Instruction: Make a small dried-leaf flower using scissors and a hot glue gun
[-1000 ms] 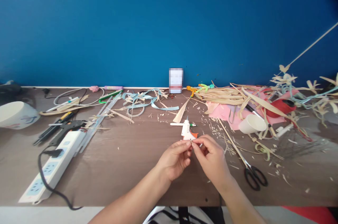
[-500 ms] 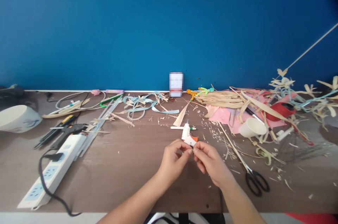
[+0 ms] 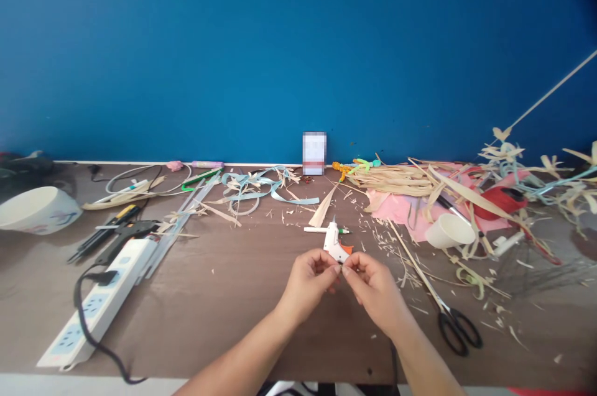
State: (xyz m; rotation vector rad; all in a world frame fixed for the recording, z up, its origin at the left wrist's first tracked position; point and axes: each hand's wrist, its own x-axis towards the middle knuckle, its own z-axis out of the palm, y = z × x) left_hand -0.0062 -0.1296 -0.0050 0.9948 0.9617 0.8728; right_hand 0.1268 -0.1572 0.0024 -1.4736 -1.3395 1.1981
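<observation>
Left hand and right hand, both bare, reach in from 7 and 5 o'clock, fingers curled, tips almost meeting. Each grip is pinched closed at a tiny piece between them, too small to identify. Just beyond, at 12 o'clock, a white glue gun with an orange trigger lies on the brown tabletop, its lower end hidden by fingers.
</observation>
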